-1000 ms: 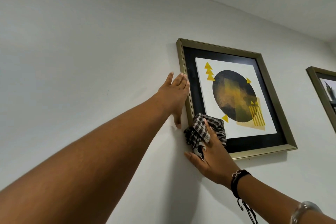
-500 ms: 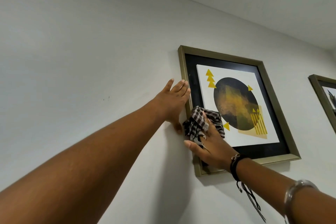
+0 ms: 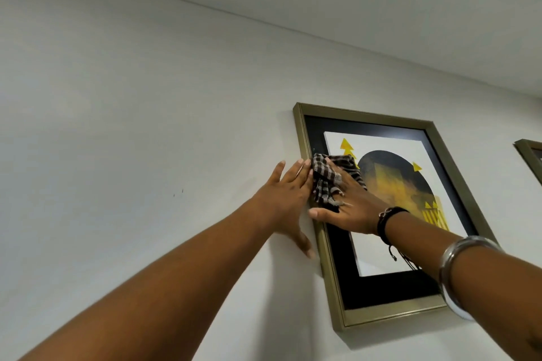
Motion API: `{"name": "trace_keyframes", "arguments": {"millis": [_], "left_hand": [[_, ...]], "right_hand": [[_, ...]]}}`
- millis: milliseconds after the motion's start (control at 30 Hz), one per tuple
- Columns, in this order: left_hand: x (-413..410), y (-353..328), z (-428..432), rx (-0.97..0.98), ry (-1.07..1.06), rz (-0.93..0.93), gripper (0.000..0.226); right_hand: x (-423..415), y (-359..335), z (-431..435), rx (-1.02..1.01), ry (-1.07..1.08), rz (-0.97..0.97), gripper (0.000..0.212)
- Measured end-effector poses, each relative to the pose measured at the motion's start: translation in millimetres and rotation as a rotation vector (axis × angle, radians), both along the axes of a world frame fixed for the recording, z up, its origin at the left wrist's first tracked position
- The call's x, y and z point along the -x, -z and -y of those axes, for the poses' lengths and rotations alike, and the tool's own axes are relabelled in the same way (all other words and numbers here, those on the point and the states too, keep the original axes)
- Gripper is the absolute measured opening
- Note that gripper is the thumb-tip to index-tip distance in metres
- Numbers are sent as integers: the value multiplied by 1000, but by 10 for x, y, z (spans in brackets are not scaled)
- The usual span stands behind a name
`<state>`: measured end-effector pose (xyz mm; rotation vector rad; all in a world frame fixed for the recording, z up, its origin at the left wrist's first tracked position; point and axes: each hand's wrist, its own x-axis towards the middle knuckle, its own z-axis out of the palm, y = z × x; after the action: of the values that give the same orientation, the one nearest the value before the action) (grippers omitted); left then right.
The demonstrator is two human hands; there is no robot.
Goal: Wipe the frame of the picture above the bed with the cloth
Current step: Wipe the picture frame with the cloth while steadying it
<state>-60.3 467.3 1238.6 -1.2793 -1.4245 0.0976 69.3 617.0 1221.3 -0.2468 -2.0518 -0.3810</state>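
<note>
We see the left hand (image 3: 286, 199) flat on the wall (image 3: 132, 126), fingers spread and holding nothing, fingertips touching the outer side of the frame's left rail, thumb pointing down along that rail. The right hand (image 3: 349, 208) presses the cloth (image 3: 325, 179) against the frame (image 3: 331, 272) at the upper part of its left rail; palm and fingers lie flat over the cloth, thumb stretched out left across the rail below it. The cloth is a dark-and-white check, bunched, covering the rail and part of the black mount just inside it, and it touches the left fingertips.

On the right wrist we note a black cord bracelet (image 3: 387, 220) with loose ends hanging down, and further up the forearm a silver bangle (image 3: 457, 269).

The picture (image 3: 396, 184) hangs on the wall near the ceiling (image 3: 381, 9): gold-toned frame, black mount, white print with a dark circle, yellow triangles and stripes. The lower rail and lower left corner are uncovered. A second frame (image 3: 528, 155) is cut off by the right edge of the view, apart from the first.
</note>
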Motion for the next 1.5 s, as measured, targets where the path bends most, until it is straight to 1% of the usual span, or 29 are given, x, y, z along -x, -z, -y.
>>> {"name": "trace_keyframes", "arguments": {"millis": [100,233,300,367,500,567,633,700,800,900,967,1200,1333,1433,1500], "left_hand": [[14,22,-29,1,26,45,151],[45,15,-36,3,72,99,145],[57,10,-48,2,85,111,143],[70,29,-66,-7,99,115,142],[86,76,-93,-50,123,100,144],[82,100,-121,-70,124,90,144],[76,121,-146,-85,119,84,145],[70,123,-155,-94,120,87,146],[54,118,-147,-105,99,82,146],[13,109,-139,-116,61,73,137],[-15,115,-125,-119,42,81,137],[-101,161,-71,-116,-71,50,150],[-140,153,-58,-102,-109,44,157],[-168,141,-48,-87,-142,59,158],[-195,134,-34,-79,-162,62,157]], "right_hand": [[17,-154,-57,-7,22,-15,110],[-17,-426,-67,-27,68,27,131],[-39,-537,-61,-23,31,22,140],[-49,-579,-53,28,-22,20,144],[-31,-526,-51,11,-40,39,139],[-30,-452,-58,45,-85,18,133],[-29,-312,-75,81,-156,9,128],[-30,-101,-90,75,-206,-3,124],[-20,265,-124,12,-209,-52,114],[-14,622,-118,-68,-165,-53,100],[-21,878,-103,-69,-148,-56,94],[-92,1679,-98,70,-191,-49,99],[-127,2118,-149,37,-192,-50,94],[-223,2225,-244,74,-174,-77,92],[-309,2234,-307,56,-131,-92,90]]}}
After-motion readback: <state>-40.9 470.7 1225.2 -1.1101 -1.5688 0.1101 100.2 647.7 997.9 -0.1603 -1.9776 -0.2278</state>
